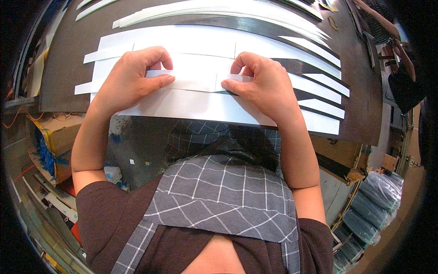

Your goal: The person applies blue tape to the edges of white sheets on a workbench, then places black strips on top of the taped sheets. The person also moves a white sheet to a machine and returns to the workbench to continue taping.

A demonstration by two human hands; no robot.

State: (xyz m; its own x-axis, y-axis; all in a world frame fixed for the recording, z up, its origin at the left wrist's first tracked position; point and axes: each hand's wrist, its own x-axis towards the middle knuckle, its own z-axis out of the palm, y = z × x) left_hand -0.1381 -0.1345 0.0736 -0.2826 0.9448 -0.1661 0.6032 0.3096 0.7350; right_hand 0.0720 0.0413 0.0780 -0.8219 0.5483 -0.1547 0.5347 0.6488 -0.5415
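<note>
Both my hands are over long white strips laid out side by side on a dark table. My left hand has its thumb and curled fingers closed on a narrow white strip. Farther right, my right hand pinches the same strip between thumb and forefinger. Beneath it lie wider white strips, with a dark gap showing near the right thumb. Narrow ends stick out past them on the left. Pointed tips fan out at the right.
The dark tabletop carries a pile of long white strips along its far side. A yellow ring lies at the far right, near another person's arm. Below the table are a cardboard box and plastic-wrapped bundles.
</note>
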